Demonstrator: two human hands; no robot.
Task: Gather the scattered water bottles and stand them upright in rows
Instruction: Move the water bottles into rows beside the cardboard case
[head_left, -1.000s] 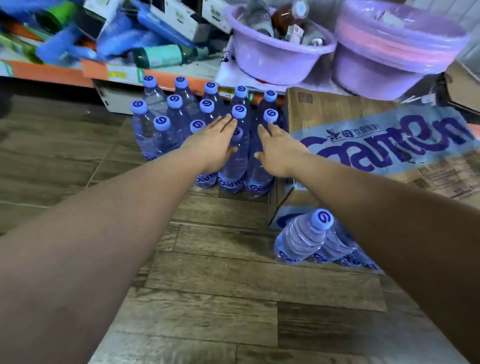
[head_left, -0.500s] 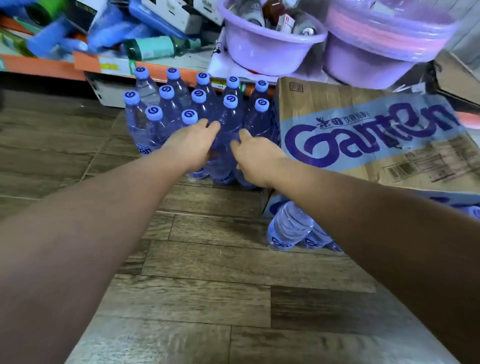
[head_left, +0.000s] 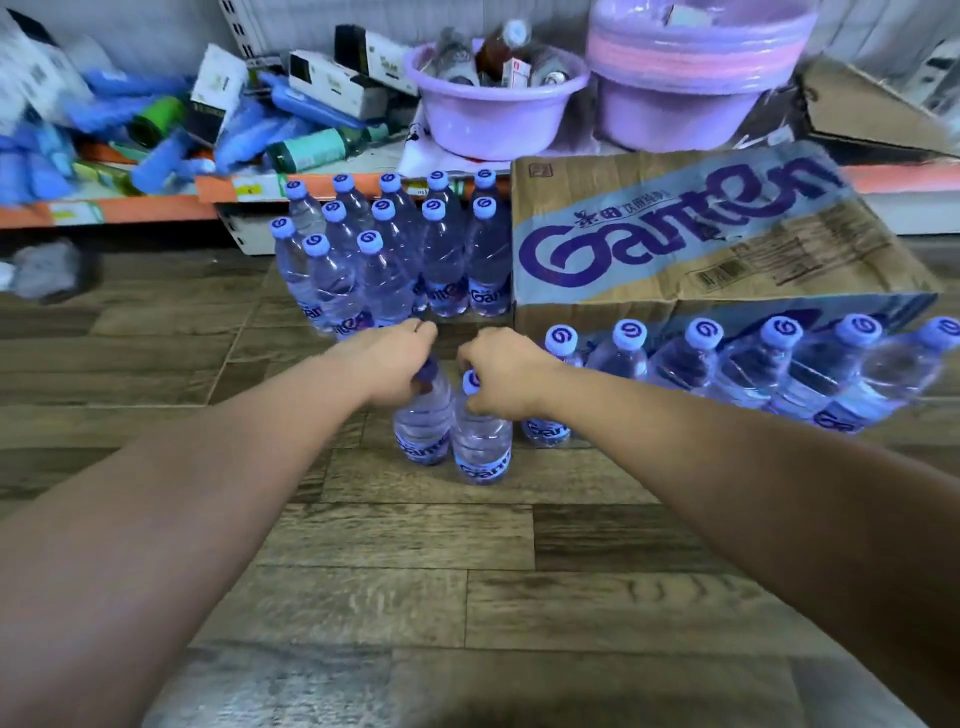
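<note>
Several clear water bottles with blue caps stand upright in rows on the wooden floor against the shelf base. In front of them my left hand grips the neck of one upright bottle, and my right hand grips the neck of a second upright bottle beside it. Both bottles are close to the floor or on it; I cannot tell which. A further row of several bottles runs along the front of the cardboard box, at the right.
A large cardboard water carton sits right of the standing rows. Behind, a low shelf holds blue packets and boxes, a purple basin with bottles and stacked purple basins. A grey cloth lies at left.
Both hands have pulled back from the standing rows toward me, each now holding a bottle by the neck. The view has shifted, showing the row of bottles in front of the carton.
</note>
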